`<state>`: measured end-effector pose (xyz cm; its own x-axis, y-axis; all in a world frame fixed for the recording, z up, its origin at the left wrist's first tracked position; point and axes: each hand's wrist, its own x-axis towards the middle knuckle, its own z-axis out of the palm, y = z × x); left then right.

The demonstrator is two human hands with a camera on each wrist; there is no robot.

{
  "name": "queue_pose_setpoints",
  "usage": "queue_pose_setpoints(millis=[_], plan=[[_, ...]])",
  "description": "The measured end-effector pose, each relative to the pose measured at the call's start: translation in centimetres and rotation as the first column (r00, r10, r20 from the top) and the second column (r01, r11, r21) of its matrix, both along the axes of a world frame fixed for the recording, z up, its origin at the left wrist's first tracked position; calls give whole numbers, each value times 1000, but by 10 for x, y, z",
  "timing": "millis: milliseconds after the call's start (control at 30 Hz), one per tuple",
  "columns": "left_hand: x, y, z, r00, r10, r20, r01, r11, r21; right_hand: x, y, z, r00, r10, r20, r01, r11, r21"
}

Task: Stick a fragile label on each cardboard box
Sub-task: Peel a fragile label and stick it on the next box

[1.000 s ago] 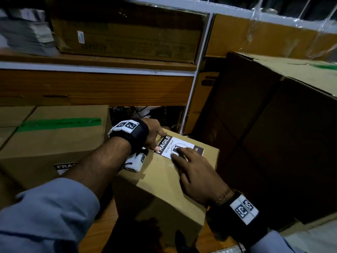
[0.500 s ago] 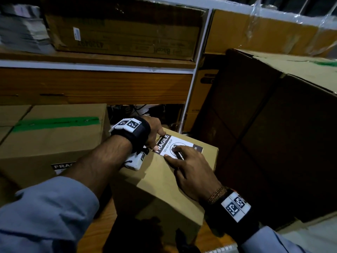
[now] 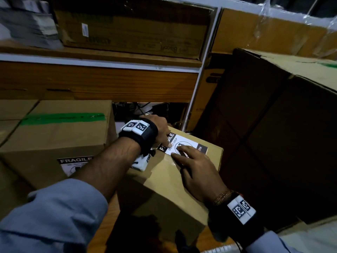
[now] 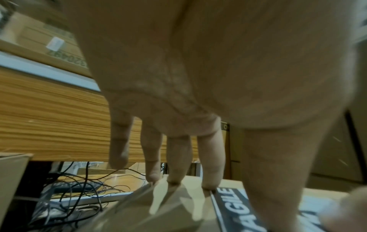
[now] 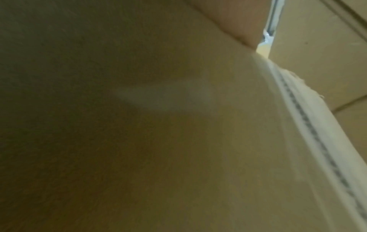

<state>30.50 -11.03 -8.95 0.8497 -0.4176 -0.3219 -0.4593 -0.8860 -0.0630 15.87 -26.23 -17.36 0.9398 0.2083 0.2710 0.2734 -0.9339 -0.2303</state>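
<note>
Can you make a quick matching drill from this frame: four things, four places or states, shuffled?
Things:
1. left hand
2. right hand
3. green tape
4. label

Places or states:
A. along the top of the left box
B. stuck on the small box
C. fingers flat on the label's middle
D. thumb on the label's left end

Pairs: 1-D, 2-C, 3-A, 4-B

Black-and-white fragile label (image 3: 184, 143) flat on tilted brown cardboard box (image 3: 164, 181) top.

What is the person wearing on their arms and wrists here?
Both arms have grey-blue sleeves. Each wrist carries a black band with white square-patterned marker tags: left wrist band, right wrist band. A white camera unit hangs under the left wrist. A gold chain bracelet sits on the right.
</note>
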Motion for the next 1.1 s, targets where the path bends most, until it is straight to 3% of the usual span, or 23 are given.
queue_pose_setpoints(millis=[100,333,567,700,867,967,1100], plan=[[-6,1,2,1000,-26,15,25,999,20,-3,2,-2,998,-42,45,43,998,-36],[-14,1,3,1000,-4,-7,4,999,50,-13,1,-11,967,-230,113,214,967,142],[-18,-1,4,999,-22,-41,25,996,84,-8,-4,-14,872,-477,114,443,866,231],[-18,5,6,997,-50,-59,53,998,44,-1,-13,-18,881,-467,69,435,860,265],[-13,11,0,998,-9,-58,5,997,-73,-1,-40,-18,919,-395,20,351,837,419],[-11,8,0,999,-35,-2,35,997,-62,-2,-50,-13,934,-357,-23,339,863,374],[-14,2,3,994,-108,14,107,993,50,3,-56,-2,918,-367,-152,386,914,126]])
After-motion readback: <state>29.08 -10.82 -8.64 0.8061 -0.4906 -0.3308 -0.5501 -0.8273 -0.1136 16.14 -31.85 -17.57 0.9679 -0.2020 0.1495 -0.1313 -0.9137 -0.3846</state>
